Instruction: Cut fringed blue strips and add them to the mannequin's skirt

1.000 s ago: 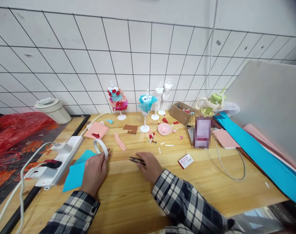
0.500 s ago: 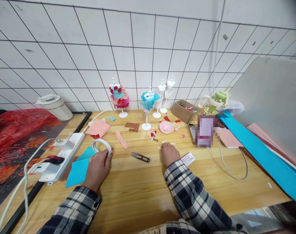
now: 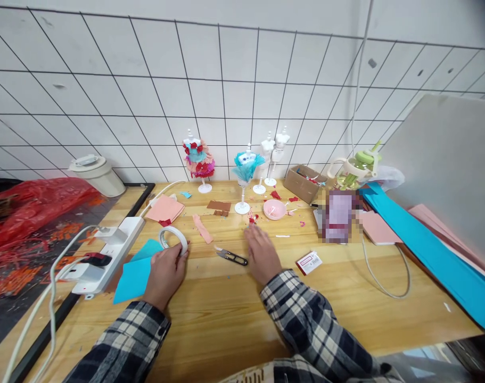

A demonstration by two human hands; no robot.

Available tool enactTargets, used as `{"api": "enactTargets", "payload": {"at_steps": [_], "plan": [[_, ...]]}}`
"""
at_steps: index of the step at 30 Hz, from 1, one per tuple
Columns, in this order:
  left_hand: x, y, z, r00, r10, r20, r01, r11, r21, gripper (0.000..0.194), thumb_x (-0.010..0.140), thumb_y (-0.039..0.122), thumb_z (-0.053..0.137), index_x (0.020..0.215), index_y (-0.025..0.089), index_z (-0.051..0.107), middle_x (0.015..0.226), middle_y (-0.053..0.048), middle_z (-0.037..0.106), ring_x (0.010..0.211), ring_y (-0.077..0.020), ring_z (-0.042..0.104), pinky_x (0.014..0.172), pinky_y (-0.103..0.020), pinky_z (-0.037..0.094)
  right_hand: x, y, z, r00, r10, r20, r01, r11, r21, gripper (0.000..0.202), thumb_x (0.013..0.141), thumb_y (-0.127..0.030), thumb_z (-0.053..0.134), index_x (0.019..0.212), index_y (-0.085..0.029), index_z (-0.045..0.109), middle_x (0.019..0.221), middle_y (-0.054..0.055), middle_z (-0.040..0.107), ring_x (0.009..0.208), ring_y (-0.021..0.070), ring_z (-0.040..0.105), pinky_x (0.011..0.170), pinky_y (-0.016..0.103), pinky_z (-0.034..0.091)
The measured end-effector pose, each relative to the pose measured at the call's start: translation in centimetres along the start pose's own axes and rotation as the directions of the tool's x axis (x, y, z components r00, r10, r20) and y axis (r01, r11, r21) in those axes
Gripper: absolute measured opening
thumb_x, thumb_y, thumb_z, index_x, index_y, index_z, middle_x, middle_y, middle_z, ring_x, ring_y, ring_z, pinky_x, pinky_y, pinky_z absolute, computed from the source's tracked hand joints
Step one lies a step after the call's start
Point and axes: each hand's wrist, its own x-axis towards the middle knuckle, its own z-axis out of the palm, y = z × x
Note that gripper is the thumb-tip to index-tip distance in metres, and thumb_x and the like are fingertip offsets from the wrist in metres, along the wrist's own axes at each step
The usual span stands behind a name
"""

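My left hand (image 3: 165, 274) is closed on a roll of white tape (image 3: 180, 234), which stands on edge beside sheets of blue paper (image 3: 132, 279). With fingers stretched forward, my right hand (image 3: 262, 254) lies over the wooden table just right of the black thread snips (image 3: 231, 257). Beyond its fingertips are small red scraps (image 3: 253, 218) and a pink dish (image 3: 274, 209). A mini dress form with blue ruffles (image 3: 247, 166) stands behind them. Right of the hand lie a thin white strip (image 3: 282, 236) and a small labelled packet (image 3: 309, 263).
A dress form in red and pink ruffles (image 3: 197, 159) and two plain white ones stand near the tiled wall. At left are a power strip (image 3: 110, 258) and pink paper (image 3: 165, 209). A cardboard box (image 3: 304, 183), a blurred purple object (image 3: 338, 215) and long blue paper (image 3: 421, 255) are at right.
My right hand has moved left from the white strips toward the snips, and its fingers have straightened. My left hand keeps the tape in place. The view has shifted slightly.
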Motion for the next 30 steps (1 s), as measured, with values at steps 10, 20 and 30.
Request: {"api": "enactTargets", "payload": {"at_steps": [10,20,30], "plan": [[0.2,-0.1,0.2,1.000,0.005,-0.027,-0.006,1.000,-0.030,0.037,0.095,0.037,0.040,0.119,0.016,0.059,0.102,-0.012,0.071,0.099,-0.0297,0.062,0.090,-0.045,0.039,-1.1,-2.4,0.0,0.981,-0.136,0.136,0.130,0.990,0.058,0.055,0.094,-0.028,0.046,0.148,-0.021,0.036,0.153,0.013,0.037,0.142,0.0287,0.031,0.111,0.057,0.028],[-0.9,0.2,0.0,0.995,0.022,-0.095,-0.046,0.966,-0.256,0.046,0.096,0.042,0.036,0.129,0.015,0.054,0.106,-0.012,0.070,0.095,-0.0268,0.063,0.087,-0.040,0.046,-0.1,0.0,-0.7,0.996,0.047,0.074,-0.048,0.999,0.012,0.041,0.095,-0.026,0.044,0.132,-0.014,0.056,0.139,0.014,0.055,0.130,0.0262,0.045,0.109,0.049,0.033],[-5.0,4.3,-0.9,0.962,0.261,-0.075,-0.251,0.748,-0.615,0.039,0.094,0.048,0.038,0.103,0.021,0.065,0.084,-0.007,0.062,0.083,-0.0233,0.057,0.086,-0.040,0.045,-2.8,-4.0,1.3,0.984,-0.116,-0.138,0.172,0.830,0.530,0.051,0.100,-0.031,0.034,0.150,-0.023,0.029,0.143,0.010,0.051,0.129,0.0197,0.049,0.103,0.040,0.046]]}}
